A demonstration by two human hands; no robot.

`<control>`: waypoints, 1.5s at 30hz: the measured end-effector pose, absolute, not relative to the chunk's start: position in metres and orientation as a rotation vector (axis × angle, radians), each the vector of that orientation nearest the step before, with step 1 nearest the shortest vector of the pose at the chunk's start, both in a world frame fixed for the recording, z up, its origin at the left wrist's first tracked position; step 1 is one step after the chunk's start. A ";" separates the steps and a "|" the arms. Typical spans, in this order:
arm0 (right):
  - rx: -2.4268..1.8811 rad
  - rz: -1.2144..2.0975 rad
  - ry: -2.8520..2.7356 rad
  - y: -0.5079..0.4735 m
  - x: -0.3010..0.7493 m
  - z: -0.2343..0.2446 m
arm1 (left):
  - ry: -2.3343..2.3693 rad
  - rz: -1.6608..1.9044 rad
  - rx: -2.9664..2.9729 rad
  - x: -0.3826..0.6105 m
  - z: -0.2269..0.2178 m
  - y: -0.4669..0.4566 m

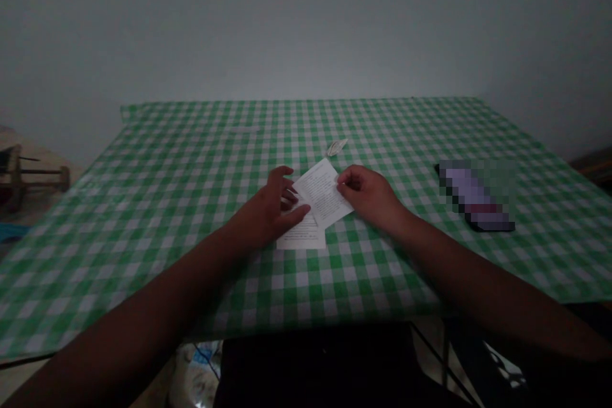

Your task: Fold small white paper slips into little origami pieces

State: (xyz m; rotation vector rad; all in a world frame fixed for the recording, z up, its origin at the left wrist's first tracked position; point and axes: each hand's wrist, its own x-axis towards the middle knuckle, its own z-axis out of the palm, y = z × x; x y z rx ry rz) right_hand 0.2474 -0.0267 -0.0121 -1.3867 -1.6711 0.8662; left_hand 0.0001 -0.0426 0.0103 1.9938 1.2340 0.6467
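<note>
My right hand (366, 190) pinches the right edge of a small printed sheet of paper (321, 191), which is tilted at an angle. Partly beneath it lies a second printed sheet (301, 239), squared to the table's front edge. Over the left side of both papers is my left hand (277, 207), its fingers apart and slightly curled; its thumb reaches the lower sheet near where the two overlap. Just beyond the papers sits a small folded piece of whitish paper (337, 147).
A green and white checked cloth covers the table (191, 159). To the right lies a phone (473, 197), its screen blurred out. A plain wall (306, 32) stands behind the table. At the far left is a wooden stool-like frame (38, 175) on the floor.
</note>
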 end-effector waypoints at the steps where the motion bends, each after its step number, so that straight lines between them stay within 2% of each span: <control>1: -1.411 0.816 -1.687 -0.025 0.250 -0.012 | 1.253 0.601 2.068 -0.001 0.010 -0.043; 7: -1.582 0.600 -1.854 -0.026 0.253 -0.002 | 1.255 0.251 2.567 -0.018 0.006 -0.032; 17: -1.545 0.628 -2.145 -0.039 0.254 0.020 | 1.715 -0.110 2.644 -0.040 0.025 -0.024; 21: -1.495 0.687 -2.147 -0.040 0.253 0.022 | 1.640 0.101 2.713 -0.029 0.027 -0.032; 24: -1.473 0.794 -2.061 -0.040 0.251 0.021 | 1.120 0.285 2.788 -0.013 0.021 -0.041; 26: -1.458 0.891 -2.006 -0.039 0.251 0.018 | 0.933 0.314 2.775 -0.004 0.015 -0.047; 35: -1.370 1.212 -1.945 -0.039 0.253 0.013 | 0.925 0.301 2.723 0.007 0.006 -0.045; 38: -1.302 1.122 -2.103 -0.039 0.257 0.016 | 0.910 0.335 2.724 0.004 0.004 -0.042; 45: -1.141 0.655 -2.549 -0.041 0.262 0.021 | 0.882 0.381 2.687 0.002 0.001 -0.040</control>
